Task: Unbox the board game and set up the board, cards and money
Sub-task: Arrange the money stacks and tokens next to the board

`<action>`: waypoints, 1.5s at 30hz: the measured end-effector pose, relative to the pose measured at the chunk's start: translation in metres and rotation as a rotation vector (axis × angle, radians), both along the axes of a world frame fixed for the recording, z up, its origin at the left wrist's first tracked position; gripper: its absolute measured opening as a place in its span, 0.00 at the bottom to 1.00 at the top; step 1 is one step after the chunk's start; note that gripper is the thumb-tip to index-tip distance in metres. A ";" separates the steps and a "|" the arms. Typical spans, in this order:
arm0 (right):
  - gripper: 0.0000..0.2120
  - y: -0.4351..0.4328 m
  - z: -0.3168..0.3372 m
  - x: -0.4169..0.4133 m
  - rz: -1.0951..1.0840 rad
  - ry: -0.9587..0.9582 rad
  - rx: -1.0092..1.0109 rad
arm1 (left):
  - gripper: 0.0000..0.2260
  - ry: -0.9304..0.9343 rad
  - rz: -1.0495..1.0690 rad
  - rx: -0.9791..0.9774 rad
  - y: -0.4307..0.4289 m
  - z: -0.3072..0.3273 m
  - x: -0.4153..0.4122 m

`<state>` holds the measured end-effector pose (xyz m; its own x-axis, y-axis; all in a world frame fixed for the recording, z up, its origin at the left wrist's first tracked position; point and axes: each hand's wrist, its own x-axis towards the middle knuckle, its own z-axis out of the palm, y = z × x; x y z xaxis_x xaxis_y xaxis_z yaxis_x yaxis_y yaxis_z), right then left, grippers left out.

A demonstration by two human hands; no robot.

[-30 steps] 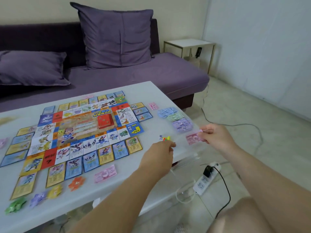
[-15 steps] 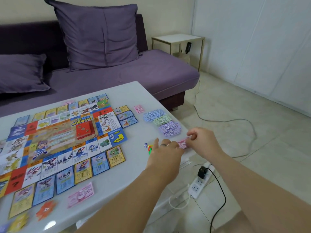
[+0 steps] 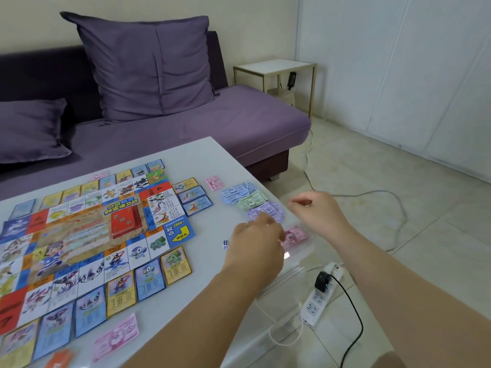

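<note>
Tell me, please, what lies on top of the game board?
A red card deck lies on the game board, near its centre. The print under the deck is covered.

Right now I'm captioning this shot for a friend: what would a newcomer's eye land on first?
The game board covers the white table's left, a red card deck near its centre. Right of it lie blue, green and purple money piles, with the left hand and right hand near them. Behind, a purple cushion leans on the sofa.
</note>
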<state>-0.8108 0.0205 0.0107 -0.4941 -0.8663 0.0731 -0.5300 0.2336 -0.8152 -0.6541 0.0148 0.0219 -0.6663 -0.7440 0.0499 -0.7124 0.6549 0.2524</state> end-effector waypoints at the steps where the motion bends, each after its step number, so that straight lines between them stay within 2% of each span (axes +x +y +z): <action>1: 0.12 -0.006 0.000 0.001 0.018 0.001 0.039 | 0.13 0.070 0.072 0.043 -0.007 0.005 0.000; 4: 0.20 -0.027 -0.002 0.004 0.018 -0.020 0.139 | 0.16 0.157 0.234 0.131 -0.034 0.014 0.000; 7: 0.21 -0.043 -0.003 0.006 -0.001 0.014 0.262 | 0.19 -0.013 0.213 0.095 -0.052 0.011 -0.005; 10: 0.26 -0.050 -0.006 0.008 0.026 0.058 0.314 | 0.17 -0.154 0.162 0.058 -0.058 0.002 -0.011; 19: 0.20 -0.066 -0.008 0.012 0.103 0.230 0.430 | 0.16 -0.234 0.087 0.023 -0.056 -0.014 -0.016; 27: 0.17 -0.070 -0.004 0.009 0.148 0.192 0.499 | 0.17 -0.213 0.034 0.020 -0.059 -0.016 -0.012; 34: 0.21 -0.070 -0.004 0.013 0.106 0.256 0.477 | 0.18 -0.211 0.026 0.033 -0.059 -0.016 -0.009; 45: 0.16 -0.071 -0.003 0.012 0.147 0.220 0.524 | 0.18 -0.168 0.013 0.069 -0.062 -0.015 -0.007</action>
<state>-0.7990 -0.0502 0.0078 -0.3878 -0.8729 -0.2961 -0.7307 0.4869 -0.4785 -0.6608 -0.0474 0.0066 -0.6511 -0.7506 -0.1127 -0.7567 0.6305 0.1728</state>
